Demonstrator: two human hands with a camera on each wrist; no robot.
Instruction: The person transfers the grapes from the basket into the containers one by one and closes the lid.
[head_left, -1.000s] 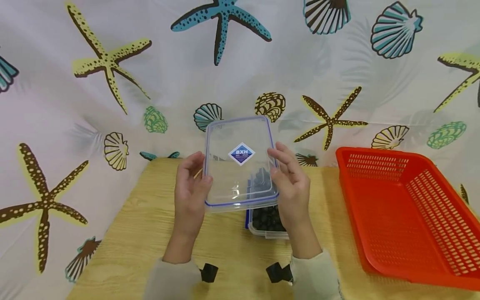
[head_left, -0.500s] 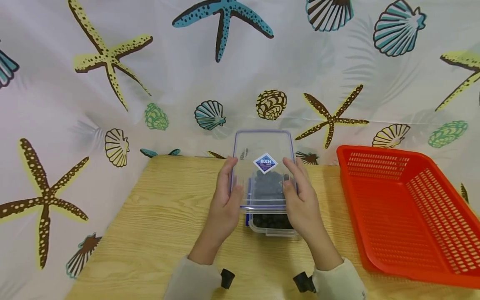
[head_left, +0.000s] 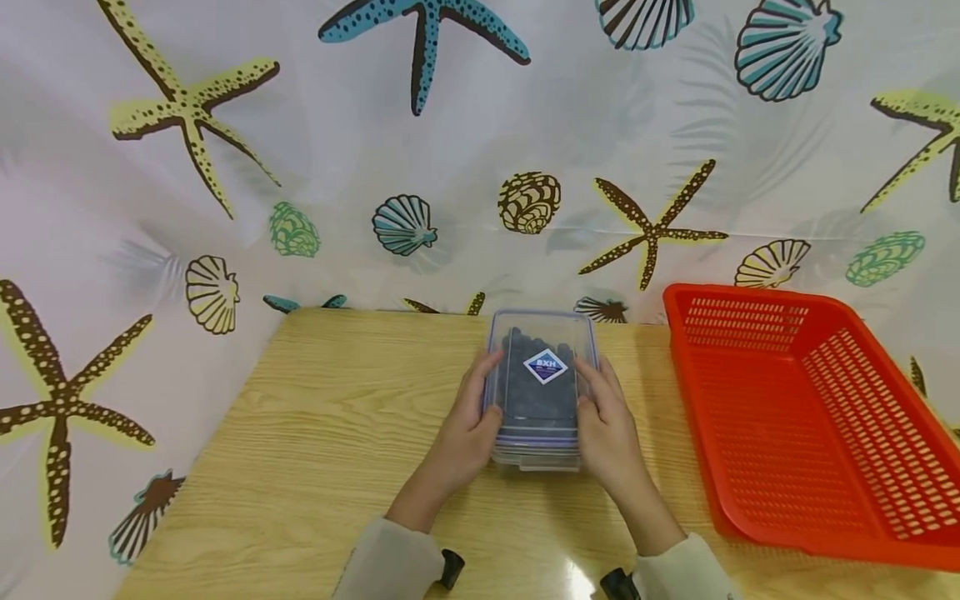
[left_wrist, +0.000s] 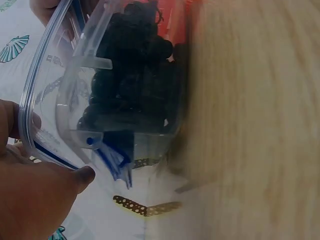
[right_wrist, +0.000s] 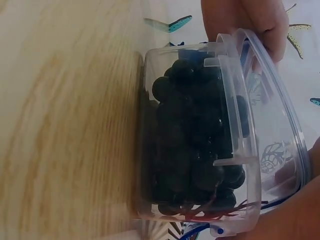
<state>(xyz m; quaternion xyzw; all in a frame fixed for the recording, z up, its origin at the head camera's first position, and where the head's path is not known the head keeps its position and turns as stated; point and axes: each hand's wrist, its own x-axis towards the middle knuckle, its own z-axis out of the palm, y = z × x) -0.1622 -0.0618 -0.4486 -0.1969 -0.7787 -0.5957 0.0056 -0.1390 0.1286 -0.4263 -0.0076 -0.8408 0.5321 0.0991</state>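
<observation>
A clear plastic lid (head_left: 545, 367) with a blue seal and a diamond BXH label is over a clear food container (head_left: 540, 465) on the table. My left hand (head_left: 468, 433) grips the lid's left edge, thumb in front. At its right edge, my right hand (head_left: 611, 425) holds it the same way. Dark grapes (right_wrist: 190, 130) fill the container, some reddish stems showing. Both wrist views show the lid tilted, with a gap between it and part of the container's rim. A blue latch (left_wrist: 112, 157) hangs from one side of the container.
A red perforated plastic basket (head_left: 697, 417) stands to the right of the container. The wooden table (head_left: 337, 417) extends left and in front. A curtain (head_left: 465, 150) printed with starfish and shells hangs behind the table.
Both hands have brought the lid rightward and down, from in front of the curtain to over the container. The container and basket stay in place; the head view has shifted slightly.
</observation>
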